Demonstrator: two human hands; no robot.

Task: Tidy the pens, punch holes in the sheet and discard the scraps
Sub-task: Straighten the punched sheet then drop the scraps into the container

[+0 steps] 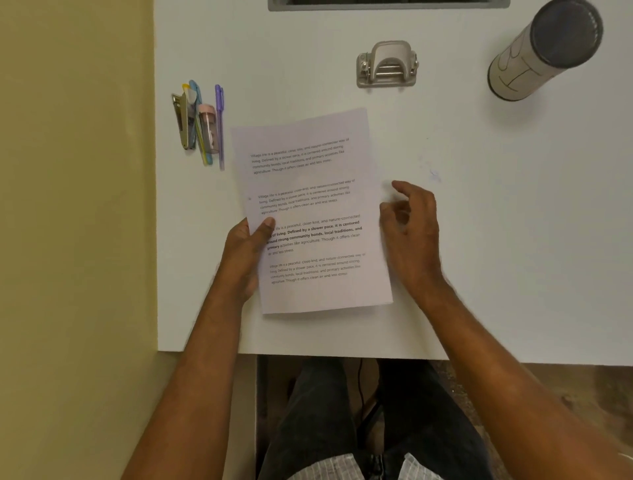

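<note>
A printed white sheet [311,192] lies slightly skewed in the middle of the white table [496,240]. My left hand [248,251] pinches its left edge, thumb on top of the text. My right hand [411,229] hovers just off the sheet's right edge, fingers loosely curled and holding nothing. A metal hole punch [387,65] stands beyond the sheet at the back. At the left, several pens [219,126] lie bunched side by side with a stapler [181,120] and a small pink-capped container [208,132].
A tall cylindrical holder [541,54] with a dark mesh top stands at the back right. A grey slot [387,4] runs along the table's far edge. The table's left edge meets a yellow wall [75,171]. My legs are below the front edge.
</note>
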